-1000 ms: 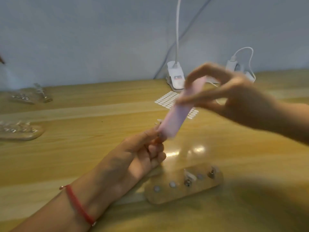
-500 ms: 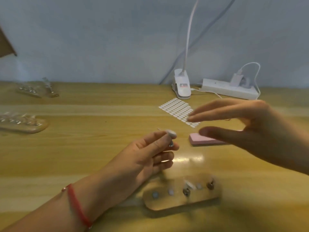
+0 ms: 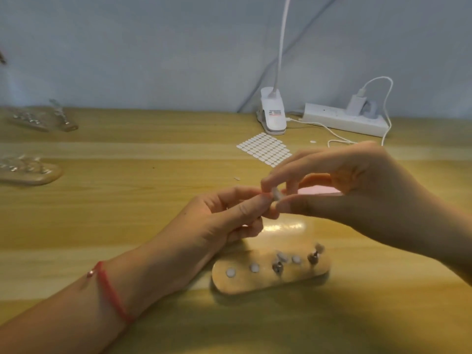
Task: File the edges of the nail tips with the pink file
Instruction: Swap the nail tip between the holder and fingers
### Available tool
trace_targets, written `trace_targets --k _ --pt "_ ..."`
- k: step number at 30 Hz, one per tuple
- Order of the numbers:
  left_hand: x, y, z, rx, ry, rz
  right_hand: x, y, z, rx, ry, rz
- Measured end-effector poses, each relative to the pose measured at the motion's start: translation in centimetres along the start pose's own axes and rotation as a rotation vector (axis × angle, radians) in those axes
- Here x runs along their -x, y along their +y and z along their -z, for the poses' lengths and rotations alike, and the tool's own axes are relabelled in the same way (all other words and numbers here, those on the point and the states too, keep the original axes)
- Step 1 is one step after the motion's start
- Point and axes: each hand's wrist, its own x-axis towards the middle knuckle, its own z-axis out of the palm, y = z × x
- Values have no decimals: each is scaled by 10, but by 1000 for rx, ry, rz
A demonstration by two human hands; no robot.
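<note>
Here, fingers (image 3: 255,203) of left hand (image 3: 227,221) and right hand (image 3: 362,190) together pinch one nail tip (image 3: 276,194); pink file (image 3: 318,190) lies aside, probably freeing both.

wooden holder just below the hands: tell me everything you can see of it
The wooden holder is a light-wood slab, oblong with rounded ends. It lies flat on the table, right end angled slightly away. Its top carries three white round pads and two small metal pegs, each seemingly topped by a pale nail tip; blur hides detail. It sits just below the left hand; contact cannot be told.
</note>
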Motion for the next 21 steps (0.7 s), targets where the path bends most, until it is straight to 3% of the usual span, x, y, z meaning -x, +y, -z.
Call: trace_targets --k 7,11,15,21 --pt "9 0 -12 -295 118 -223 37 10 3 102 24 -64" --pt "8 3 -4 -206 360 -375 47 18 -9 69 -15 -114" --pt "7 8 6 -117 609 -401 52 24 -15 119 -59 -83" --pt "7 30 6 -223 663 -538 59 35 -22 142 -51 -23"
